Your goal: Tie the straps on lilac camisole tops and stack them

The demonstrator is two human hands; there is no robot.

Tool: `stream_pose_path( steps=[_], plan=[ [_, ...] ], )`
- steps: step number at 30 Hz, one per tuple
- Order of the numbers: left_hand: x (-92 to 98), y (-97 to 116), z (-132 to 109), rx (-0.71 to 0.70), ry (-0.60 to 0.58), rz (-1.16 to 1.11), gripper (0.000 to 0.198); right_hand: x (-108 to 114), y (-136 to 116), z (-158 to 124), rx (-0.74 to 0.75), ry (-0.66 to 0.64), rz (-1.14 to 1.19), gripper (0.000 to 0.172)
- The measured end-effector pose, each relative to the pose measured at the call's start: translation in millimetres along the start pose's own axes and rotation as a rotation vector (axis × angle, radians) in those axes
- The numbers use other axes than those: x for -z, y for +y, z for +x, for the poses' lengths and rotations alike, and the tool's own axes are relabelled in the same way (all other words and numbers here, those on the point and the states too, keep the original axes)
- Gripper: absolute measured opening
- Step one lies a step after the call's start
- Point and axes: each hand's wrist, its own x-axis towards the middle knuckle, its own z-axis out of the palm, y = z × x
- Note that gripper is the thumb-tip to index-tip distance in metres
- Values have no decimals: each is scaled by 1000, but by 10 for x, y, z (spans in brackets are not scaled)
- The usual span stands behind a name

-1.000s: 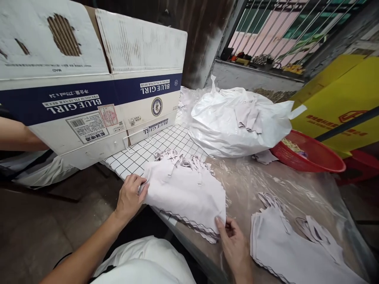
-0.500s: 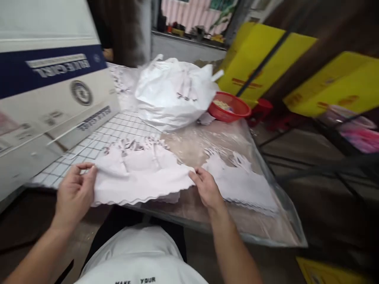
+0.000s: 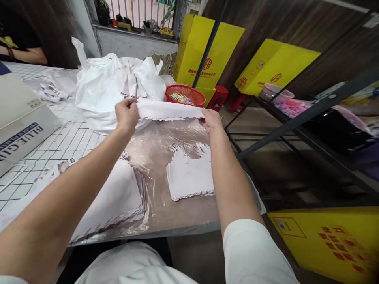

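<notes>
My left hand point(image 3: 127, 113) and my right hand point(image 3: 211, 119) pinch opposite ends of a pale pink strappy top point(image 3: 170, 110), stretched between them above the table. Its wavy hem faces me, and its far side is hidden. Under my left forearm lies a stack of matching tops point(image 3: 115, 197), partly covered by the arm. Another flat pile of tops point(image 3: 191, 175) rests on the plastic-covered part of the table, straps pointing away, with my right forearm over its edge. Just behind my left hand stands a white plastic bag point(image 3: 96, 85) with pink cloth in it.
A red basket point(image 3: 189, 93) with small loose pieces sits at the table's far corner. A white carton point(image 3: 26, 118) stands at left. Metal shelving point(image 3: 278, 126) and yellow boxes point(image 3: 207, 47) are on the right. Another person's arm point(image 3: 29, 55) shows at far left.
Both my hands have moved away from me, carrying the stretched top from the near edge toward the bag and basket. The view has turned right.
</notes>
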Motion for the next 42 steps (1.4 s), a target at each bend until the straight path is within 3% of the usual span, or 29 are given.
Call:
stream_pose_path(
  steps=[2,6,9,11,15,18,20,24,27,33,42],
  plan=[
    [-295,-178,-109,118,-71,-19,42,221,175,73,-119,90,-67,16],
    [-731,-614,-465,452,-177,-6,27,628,677,-54,-311,119,-173,18],
    [-877,-749,-608,584,-229,-19,30,833,908,-147,-378,128,-205,33],
    [-912,-676,-604,593,-223,-42,24,929,904,-135,-373,132,-207,33],
    [-900,-323,-568,505,-199,-132,22,1160,642,-68,-272,147,-185,14],
    [-819,-200,-789,409,-242,-256,32,1445,537,-236,-177,147,-175,17],
    [-740,-287,-1093,372,-304,-308,41,1661,630,-495,-153,140,-197,20],
    [-608,-728,-1790,423,-439,-248,55,2003,1098,-1088,-188,115,-293,27],
    [-559,-1012,-2084,455,-509,-198,63,2130,1399,-1323,-184,116,-363,28],
    [-504,-1105,-2134,347,-547,-150,72,2240,1519,-1338,-72,165,-521,21],
    [-422,-1183,-2140,199,-550,40,62,2226,1598,-1567,83,242,-881,22]
  ],
)
